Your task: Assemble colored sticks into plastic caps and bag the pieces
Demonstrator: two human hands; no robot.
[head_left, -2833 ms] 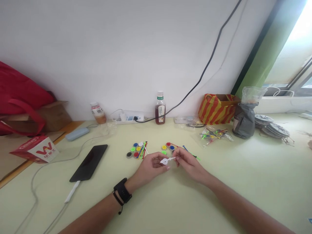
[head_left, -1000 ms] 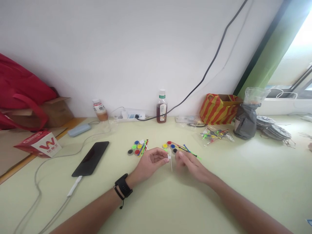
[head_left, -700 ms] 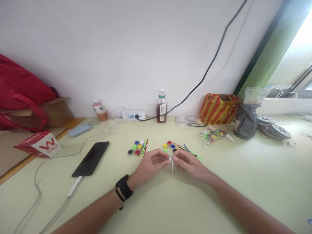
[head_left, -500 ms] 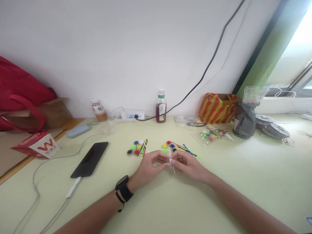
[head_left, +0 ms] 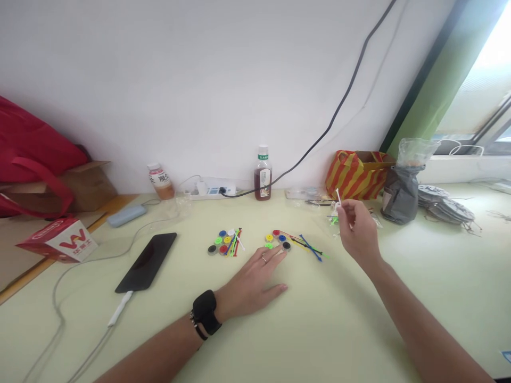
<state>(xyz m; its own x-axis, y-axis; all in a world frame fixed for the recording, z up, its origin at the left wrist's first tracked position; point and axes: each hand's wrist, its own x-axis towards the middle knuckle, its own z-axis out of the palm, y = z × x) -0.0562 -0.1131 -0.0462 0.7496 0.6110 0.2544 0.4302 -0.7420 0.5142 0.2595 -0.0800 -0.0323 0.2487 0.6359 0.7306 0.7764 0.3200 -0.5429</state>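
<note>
My right hand (head_left: 358,229) is raised over the right side of the table, its fingers closed on a thin white plastic arrow (head_left: 338,196) that points up. Behind that hand lies a small clear bag of coloured plastic pieces (head_left: 334,218), partly hidden. My left hand (head_left: 255,276) rests palm down with its fingers stretched out, the fingertips by a black round disc (head_left: 286,246). Red, yellow, blue and green discs cluster there, the green disc (head_left: 269,246) partly covered by a finger. Beside them lie loose arrows, including crossed blue arrows (head_left: 310,248).
Left of my hands is a second group of discs (head_left: 223,249) and arrows (head_left: 235,242). A phone (head_left: 147,263) on a cable lies farther left. At the wall stand a dark drink bottle (head_left: 263,173), a power strip (head_left: 215,189) and a striped bag (head_left: 351,175).
My hands have parted. The right one has moved right and up with the white arrow; the left has opened and lowered flat beside the discs.
</note>
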